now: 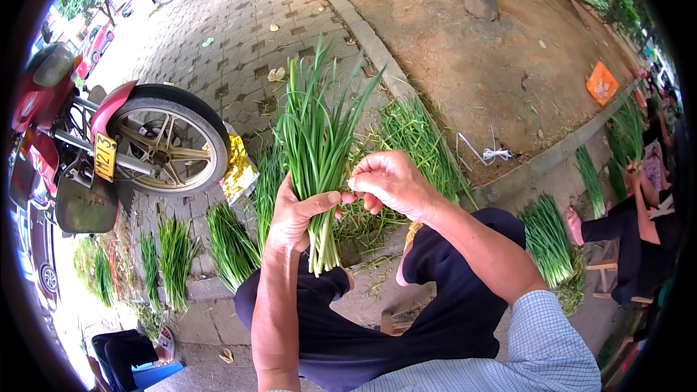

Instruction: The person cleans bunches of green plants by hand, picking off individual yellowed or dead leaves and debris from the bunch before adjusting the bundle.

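A bunch of long green garlic chives point(318, 136) stands upright in my left hand point(298, 215), its pale stem ends hanging below my fingers. My left thumb lies across the stems. My right hand point(393, 182) is just right of the bunch, thumb and index finger pinched together close to my left fingertips; whether something thin is between them cannot be told. Behind my hands, loose chives point(416, 144) lie in a heap by the kerb, with trimmed leaves and scraps point(365, 226) nearer to me. More chives point(231, 245) lie at my left knee.
A red motorcycle's front wheel point(166, 144) stands at the left beside gold foil packaging point(239, 166). Chive bundles point(175, 261) lie along the left paving; another pile point(546, 242) lies right of my knee. White string point(495, 153) is on the soil. People sit at the right rim, one holding chives.
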Available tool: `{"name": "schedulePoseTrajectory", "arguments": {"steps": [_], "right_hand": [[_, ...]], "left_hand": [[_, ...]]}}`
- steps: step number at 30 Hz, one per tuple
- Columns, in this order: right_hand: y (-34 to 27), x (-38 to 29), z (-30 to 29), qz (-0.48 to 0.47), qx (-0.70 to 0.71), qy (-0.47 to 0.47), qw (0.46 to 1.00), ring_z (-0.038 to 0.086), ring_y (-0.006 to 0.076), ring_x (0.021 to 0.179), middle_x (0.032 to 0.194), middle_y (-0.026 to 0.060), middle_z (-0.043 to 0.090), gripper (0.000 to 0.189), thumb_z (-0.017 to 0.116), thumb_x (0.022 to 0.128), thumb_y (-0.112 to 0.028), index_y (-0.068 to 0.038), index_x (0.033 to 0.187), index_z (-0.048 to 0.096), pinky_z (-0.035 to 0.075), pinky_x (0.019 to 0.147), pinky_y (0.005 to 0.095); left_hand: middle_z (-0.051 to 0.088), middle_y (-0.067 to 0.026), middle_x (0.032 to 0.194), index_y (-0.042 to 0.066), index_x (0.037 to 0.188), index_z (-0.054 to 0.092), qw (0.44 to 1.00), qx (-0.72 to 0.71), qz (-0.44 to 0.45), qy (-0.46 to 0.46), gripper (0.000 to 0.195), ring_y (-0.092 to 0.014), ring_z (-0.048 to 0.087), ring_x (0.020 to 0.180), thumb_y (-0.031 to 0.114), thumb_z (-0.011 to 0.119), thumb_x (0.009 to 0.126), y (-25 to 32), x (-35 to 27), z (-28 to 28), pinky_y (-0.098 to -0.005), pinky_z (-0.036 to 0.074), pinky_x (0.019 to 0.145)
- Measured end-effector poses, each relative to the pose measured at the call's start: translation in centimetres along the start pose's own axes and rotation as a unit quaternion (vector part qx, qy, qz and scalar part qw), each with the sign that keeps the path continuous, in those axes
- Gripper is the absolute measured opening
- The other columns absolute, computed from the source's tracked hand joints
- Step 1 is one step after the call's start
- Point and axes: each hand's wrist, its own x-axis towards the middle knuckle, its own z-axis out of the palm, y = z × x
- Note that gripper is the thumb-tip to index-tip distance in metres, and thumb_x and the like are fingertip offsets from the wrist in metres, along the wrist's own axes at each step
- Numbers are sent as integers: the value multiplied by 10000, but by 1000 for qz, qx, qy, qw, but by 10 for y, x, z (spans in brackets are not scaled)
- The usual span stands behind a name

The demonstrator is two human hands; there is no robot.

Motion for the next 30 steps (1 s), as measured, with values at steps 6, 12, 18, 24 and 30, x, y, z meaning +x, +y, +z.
{"name": "schedulePoseTrajectory", "arguments": {"steps": [6,12,18,24,30], "right_hand": [[2,2,-3,-14,51,-15,998,583,102,517,697,72,625,118,599,831,-95,20,826,623,493,457,223],[-12,1,-35,-163,220,-73,959,594,142,536,752,111,626,94,544,825,-67,0,787,597,532,466,269],[-27,-5,-55,-136,48,-17,989,597,129,539,664,80,623,140,532,831,-116,-19,765,609,495,455,242],[14,5,-39,-131,-557,-4,820,613,150,548,626,81,628,184,585,828,-158,1,749,629,468,503,325],[5,6,-5,-184,-263,92,943,581,139,517,609,65,599,309,644,860,-298,10,880,671,472,500,307]], "left_hand": [[649,-138,967,-21,1153,506,999,-37,-24,13,474,-231,677,748,-92,655,708,0,1,-7,-303,519,574],[622,-147,1043,-33,1164,505,997,-70,23,20,482,-238,677,742,-95,639,705,4,0,-8,-300,514,558],[612,-196,1075,-59,1194,486,995,-68,52,40,496,-240,668,714,-104,595,712,8,-1,-13,-296,512,510],[627,-163,1046,-38,1162,505,996,-59,53,41,477,-239,673,725,-97,622,703,11,-1,-11,-306,515,533],[642,-141,1025,-18,1154,514,999,0,25,23,490,-236,679,744,-85,657,689,6,-2,-6,-302,519,554]]}}
